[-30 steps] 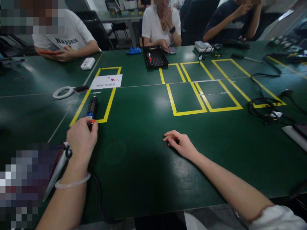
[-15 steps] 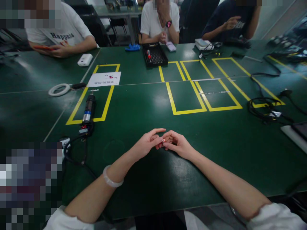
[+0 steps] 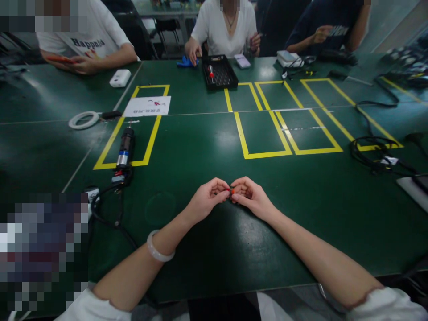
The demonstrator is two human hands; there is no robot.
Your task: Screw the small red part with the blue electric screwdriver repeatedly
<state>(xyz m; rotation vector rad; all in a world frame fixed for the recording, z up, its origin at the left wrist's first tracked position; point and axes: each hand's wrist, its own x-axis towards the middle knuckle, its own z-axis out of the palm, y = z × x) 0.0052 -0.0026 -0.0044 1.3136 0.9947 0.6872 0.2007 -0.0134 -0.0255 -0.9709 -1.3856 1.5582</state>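
Table (image 3: 200, 249): green, beneath both hands.
Screwdriver (image 3: 124, 149): lies well left of the left hand, inside a yellow tape frame.
Left hand (image 3: 207, 198): curled, fingertips pinching the small red part.
Right hand (image 3: 251, 198): curled, pinching the same part.
Small red part (image 3: 230, 191): held between both hands' fingertips.

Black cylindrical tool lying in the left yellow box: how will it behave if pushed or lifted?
The tool lies on its round barrel, so a sideways nudge would probably roll it. Its cable loops off the near end and would likely drag when lifted. It looks rigid, perhaps dense.
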